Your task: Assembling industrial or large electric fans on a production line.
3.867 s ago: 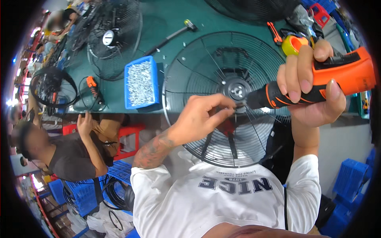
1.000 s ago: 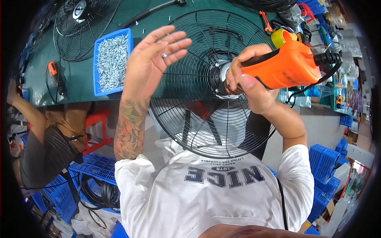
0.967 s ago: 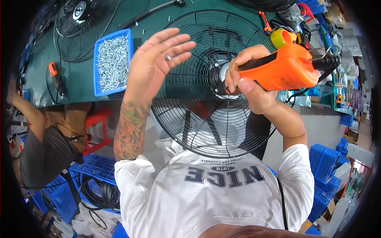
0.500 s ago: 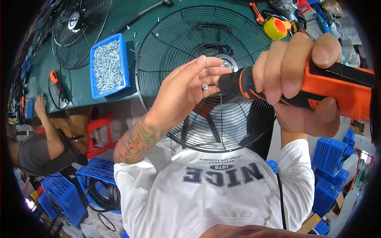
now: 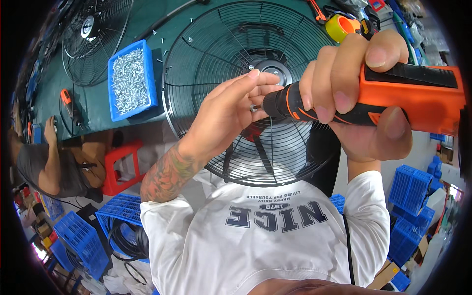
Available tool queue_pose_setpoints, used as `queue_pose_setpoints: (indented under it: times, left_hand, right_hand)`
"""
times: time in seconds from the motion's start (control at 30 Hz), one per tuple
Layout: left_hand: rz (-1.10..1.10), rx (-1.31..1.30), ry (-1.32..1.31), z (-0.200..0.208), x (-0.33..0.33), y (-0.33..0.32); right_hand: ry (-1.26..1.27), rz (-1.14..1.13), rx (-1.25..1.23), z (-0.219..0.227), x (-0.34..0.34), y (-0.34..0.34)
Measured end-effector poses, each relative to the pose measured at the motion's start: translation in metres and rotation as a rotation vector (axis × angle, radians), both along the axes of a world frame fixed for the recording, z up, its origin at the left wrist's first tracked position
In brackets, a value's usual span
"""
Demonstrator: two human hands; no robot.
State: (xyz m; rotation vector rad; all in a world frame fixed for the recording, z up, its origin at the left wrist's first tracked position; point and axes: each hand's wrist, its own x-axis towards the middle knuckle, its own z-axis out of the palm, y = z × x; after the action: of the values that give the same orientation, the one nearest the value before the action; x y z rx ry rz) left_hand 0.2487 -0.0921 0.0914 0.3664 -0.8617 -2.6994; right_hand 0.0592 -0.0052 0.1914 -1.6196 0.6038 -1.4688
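Observation:
My right hand (image 5: 351, 93) is wrapped round an orange and black power screwdriver (image 5: 410, 105), which points left across the fan. My left hand (image 5: 228, 103) curls in front of its nose, thumb laid over bent fingers. A small silver screw (image 5: 253, 107) shows at those fingers, close to the tool's tip; the exact contact is partly hidden. Beneath both hands lies a round black wire fan guard (image 5: 211, 46) with a dark hub (image 5: 278, 71). Another silver screw (image 5: 251, 67) shows beside the hub, just above my left thumb.
A blue tray (image 5: 154, 93) full of screws stands left on the green table (image 5: 98, 110), loose screws near it. Further left are a second fan guard (image 5: 88, 27) and another power screwdriver (image 5: 72, 108), near a seated person (image 5: 44, 167). Yellow tape (image 5: 339, 28) lies at the far right.
The power screwdriver and my right hand have shifted slightly left, and the tool's nose sits closer to my left fingers. The seated person has moved a little.

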Motion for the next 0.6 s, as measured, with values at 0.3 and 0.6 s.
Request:
queue_pose_setpoints:
  times: [0.3,0.6]
  left_hand:
    - [0.039,-0.071,-0.001,0.003,-0.002,0.005]
    - [0.051,-0.630,-0.247,0.028,0.019,-0.008]
  right_hand:
    - [-0.045,-0.044,0.022,-0.008,0.003,-0.004]
    - [-0.104,-0.315,0.158,-0.015,0.003,0.016]
